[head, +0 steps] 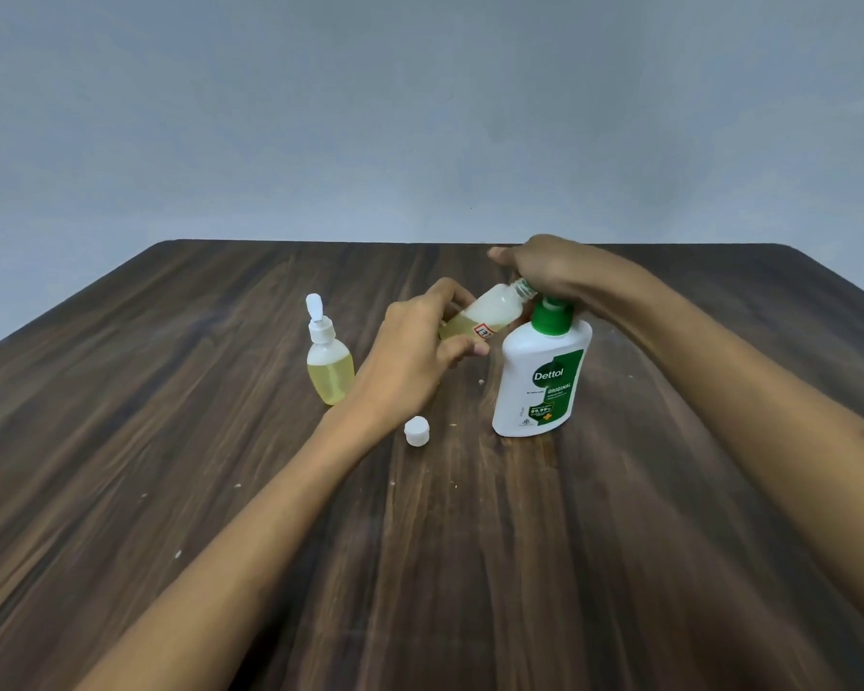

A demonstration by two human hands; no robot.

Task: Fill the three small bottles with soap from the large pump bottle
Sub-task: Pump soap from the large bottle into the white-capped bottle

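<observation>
While the left hand [415, 351] holds the small bottle [485, 314] tipped at the pump bottle [539, 379], it looks light and slippery. Hold its middle. The right hand [544, 271] presses the pump.

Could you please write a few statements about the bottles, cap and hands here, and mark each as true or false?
1. The left hand holds a tilted small bottle. True.
2. The loose white cap sits on that bottle. False: it lies on the table.
3. The right hand rests on top of the pump bottle. True.
4. The standing small bottle is empty. False: it holds yellow liquid.
</observation>
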